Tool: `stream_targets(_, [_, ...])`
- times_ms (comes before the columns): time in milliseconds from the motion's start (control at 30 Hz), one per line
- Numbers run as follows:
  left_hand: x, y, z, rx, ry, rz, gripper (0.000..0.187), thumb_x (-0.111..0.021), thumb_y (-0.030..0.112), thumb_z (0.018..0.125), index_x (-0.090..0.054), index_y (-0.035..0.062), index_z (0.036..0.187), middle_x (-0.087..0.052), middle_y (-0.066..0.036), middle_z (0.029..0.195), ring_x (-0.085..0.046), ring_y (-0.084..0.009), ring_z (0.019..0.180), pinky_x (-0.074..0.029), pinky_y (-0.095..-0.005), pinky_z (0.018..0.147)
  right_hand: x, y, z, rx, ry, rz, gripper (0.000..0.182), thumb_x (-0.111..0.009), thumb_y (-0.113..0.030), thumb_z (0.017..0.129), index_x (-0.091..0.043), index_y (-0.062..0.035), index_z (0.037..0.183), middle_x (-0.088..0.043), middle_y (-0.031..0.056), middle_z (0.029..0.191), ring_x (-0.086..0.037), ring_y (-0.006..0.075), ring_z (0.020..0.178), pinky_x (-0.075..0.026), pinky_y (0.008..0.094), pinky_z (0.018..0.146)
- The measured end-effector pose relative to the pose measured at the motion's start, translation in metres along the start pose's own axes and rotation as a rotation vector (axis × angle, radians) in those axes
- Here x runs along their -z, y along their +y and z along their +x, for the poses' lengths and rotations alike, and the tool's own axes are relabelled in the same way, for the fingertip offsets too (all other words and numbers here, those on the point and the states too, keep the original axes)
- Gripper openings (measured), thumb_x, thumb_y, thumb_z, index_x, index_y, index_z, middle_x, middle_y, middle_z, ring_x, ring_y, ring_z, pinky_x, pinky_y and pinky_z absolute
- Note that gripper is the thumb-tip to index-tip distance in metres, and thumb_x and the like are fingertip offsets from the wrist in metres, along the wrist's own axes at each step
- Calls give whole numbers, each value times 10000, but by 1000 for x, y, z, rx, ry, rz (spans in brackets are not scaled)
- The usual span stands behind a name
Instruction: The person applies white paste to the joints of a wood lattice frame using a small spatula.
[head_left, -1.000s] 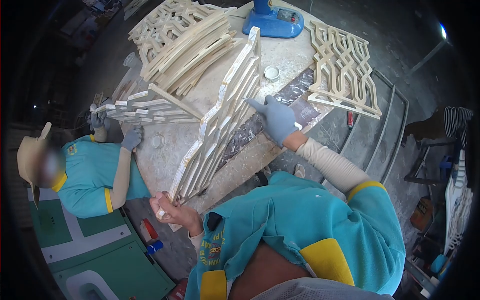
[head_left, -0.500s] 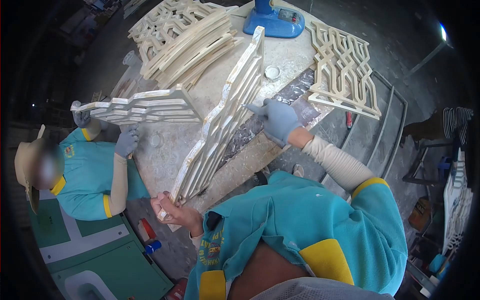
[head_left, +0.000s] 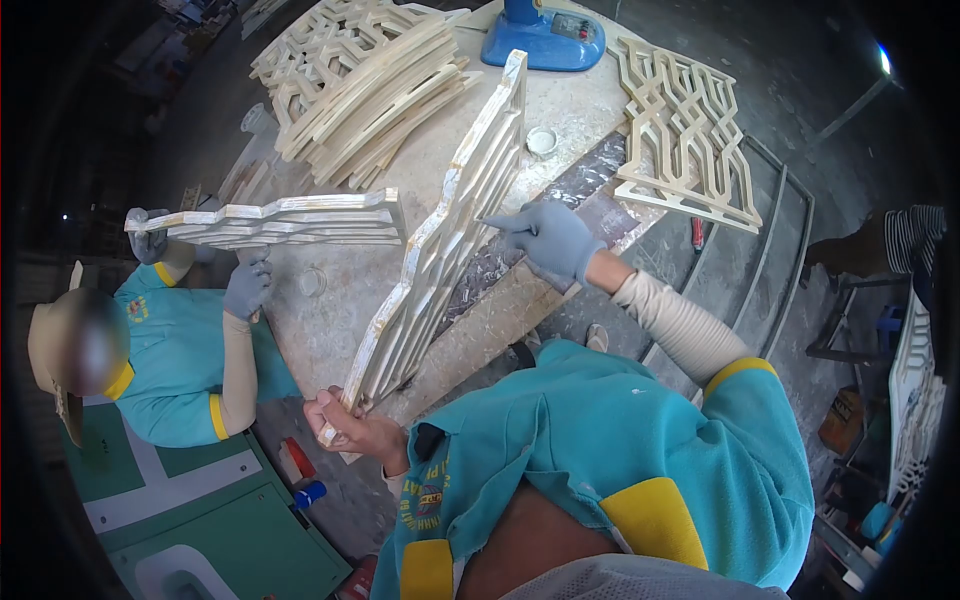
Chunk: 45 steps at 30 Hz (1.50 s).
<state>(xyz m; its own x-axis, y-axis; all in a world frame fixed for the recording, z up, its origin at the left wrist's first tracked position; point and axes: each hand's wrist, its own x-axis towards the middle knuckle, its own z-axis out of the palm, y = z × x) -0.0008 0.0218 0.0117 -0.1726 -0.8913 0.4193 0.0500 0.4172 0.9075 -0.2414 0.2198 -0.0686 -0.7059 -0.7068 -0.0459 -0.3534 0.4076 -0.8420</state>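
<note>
My bare left hand [head_left: 355, 430] is wrapped round the near end of a pale wooden lattice panel [head_left: 440, 225], which stands on edge across the worktable. White filler patches show along its zigzag top edge. My right hand [head_left: 555, 242], in a grey glove, is beside the panel's right face with its index finger stretched toward the slats; the fingertip is right at them. Its other fingers are partly curled, and nothing shows in them. To the left, a co-worker's gloved hands [head_left: 248, 285] are at a second lattice panel [head_left: 290, 218], also on edge.
On the worktable [head_left: 400, 165] are a stack of lattice panels [head_left: 370, 90], a small white cup [head_left: 542, 142], a round lid [head_left: 312, 282] and a blue machine base [head_left: 545, 42]. Another lattice panel [head_left: 685, 140] lies at the right edge, near a metal frame [head_left: 775, 240].
The co-worker's panel has tilted, its right end dropping a little. My right hand has shifted slightly lower along the panel; my left hand keeps its grip.
</note>
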Motion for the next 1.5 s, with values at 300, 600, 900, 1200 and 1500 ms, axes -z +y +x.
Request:
stream_targets(300, [2,-3,0,-17,7,34,352,-533,232,944,-422,58,659,-426,-20,625,-384,-84,560,-287,-247,512,-7,-4,18,-63,30,-188,405,-596,-160,871,-642,-267,1259,-600,194,732,-599,329,668,-485,405,687])
stream_targets(600, [-1,5,-3,6,-4,27,355,-533,228,947,-410,61,659,-423,-17,621,-373,-71,544,-271,-239,499,3,-2,15,-105,309,-479,462,-593,-146,867,-607,-295,1304,-583,162,800,-627,333,690,-507,410,686])
stream_targets(900, [0,3,-5,10,11,10,348,-553,231,938,-414,66,665,-431,-22,631,-368,-70,541,-252,-234,496,13,-13,9,-125,212,-446,516,-550,-123,882,-550,-343,1348,-576,145,845,-617,332,766,-509,438,715])
stream_targets(1200, [0,1,-5,-37,5,45,354,-534,231,939,-413,52,659,-433,-31,636,-408,-108,594,-309,-267,557,-12,4,-1,47,22,-185,488,-569,-166,883,-564,-337,1340,-611,183,883,-635,362,804,-511,444,761])
stream_targets(1500, [-1,2,-3,-22,16,42,364,-518,217,944,-409,36,647,-432,-42,630,-411,-127,619,-334,-286,601,-30,-8,-10,34,226,-230,449,-536,-146,912,-591,-343,1312,-578,137,873,-620,329,766,-511,433,721])
